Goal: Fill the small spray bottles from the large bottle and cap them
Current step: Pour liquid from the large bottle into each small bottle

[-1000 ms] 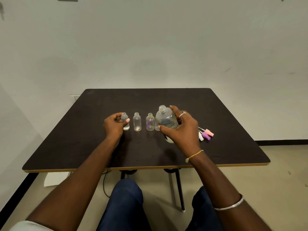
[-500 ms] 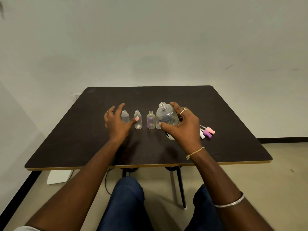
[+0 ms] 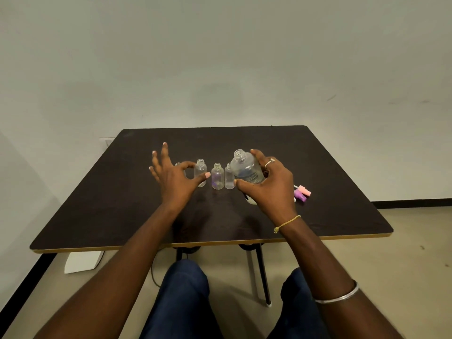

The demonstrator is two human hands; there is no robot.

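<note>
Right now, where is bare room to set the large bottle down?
Bare: the table behind the small bottles, and left of the left hand. Crowded: the row from there past the large bottle to the spray caps.

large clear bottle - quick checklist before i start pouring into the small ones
1. Uncapped large clear plastic bottle: ok, threaded neck open.
2. Grip of right hand on it: ok, fingers curled round its body.
3. Open necks on small clear bottles: ok for three; leftmost small bottle mostly behind the left hand, cannot tell.
4. Small bottle steadied by left hand: not ok, fingers spread, gripping nothing.
5. Pink and purple spray caps nearby: ok, lying on the dark table beside the right hand.
6. Liquid in the large bottle: cannot tell.
</note>
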